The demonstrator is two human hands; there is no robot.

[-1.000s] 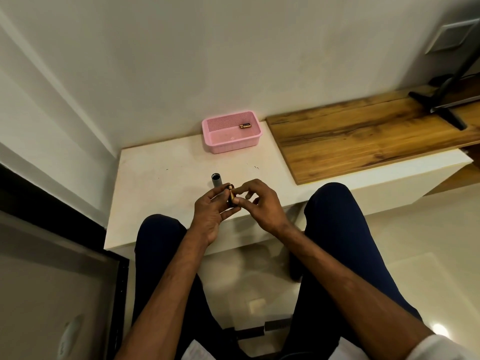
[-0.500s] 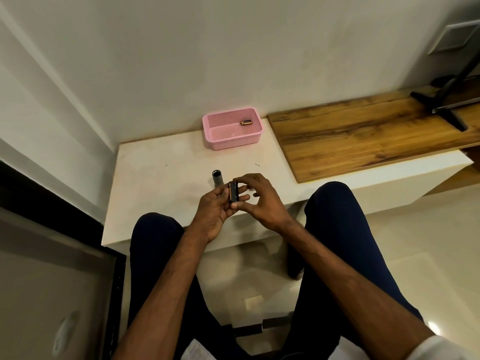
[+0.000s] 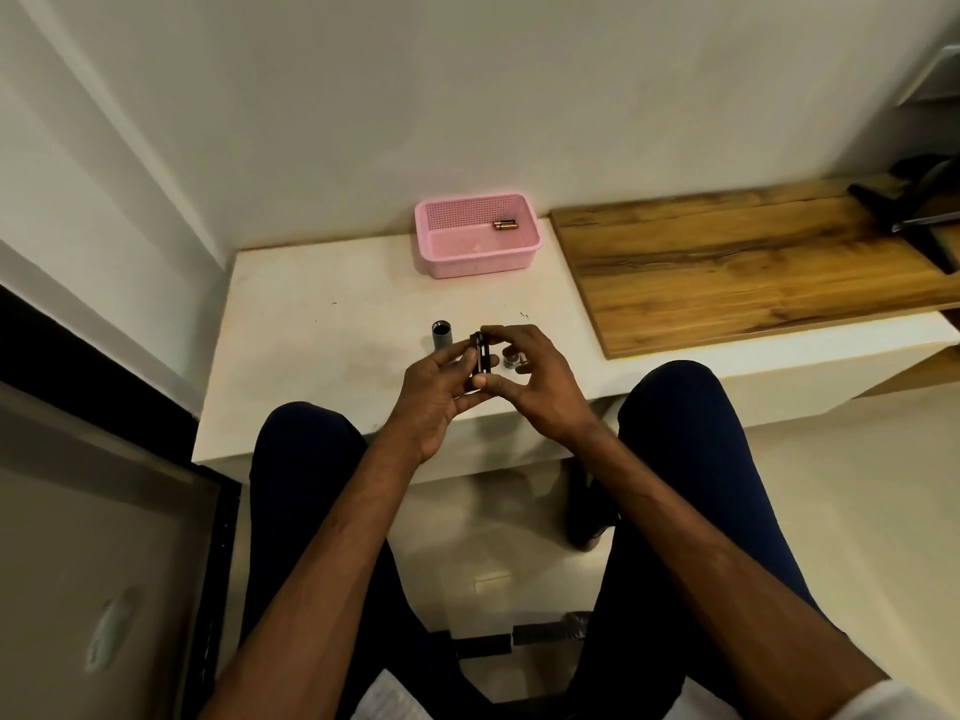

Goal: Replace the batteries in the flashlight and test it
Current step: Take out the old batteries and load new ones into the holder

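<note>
A small black battery holder (image 3: 479,357) stands upright between both hands above the white table's (image 3: 322,356) near edge. My left hand (image 3: 436,397) supports it from the left and below. My right hand (image 3: 530,381) pinches its top and bottom with finger and thumb. The grey flashlight tube (image 3: 441,336) stands upright on the table just left of my hands, open end up. A small silver cap (image 3: 510,362) and what looks like a battery (image 3: 523,362) lie on the table behind my right fingers. Batteries (image 3: 505,225) lie in the pink basket (image 3: 478,252).
The pink basket sits at the table's back edge against the wall. A wooden board (image 3: 753,267) covers the surface to the right, with a black tripod leg (image 3: 914,226) on it. My knees flank the table's front edge. A dark-framed panel (image 3: 104,511) lies at the left.
Both hands drifted slightly away from me over the table. The gold-tipped battery seen between the fingers a second ago no longer shows; the black holder now stands upright between the hands.
</note>
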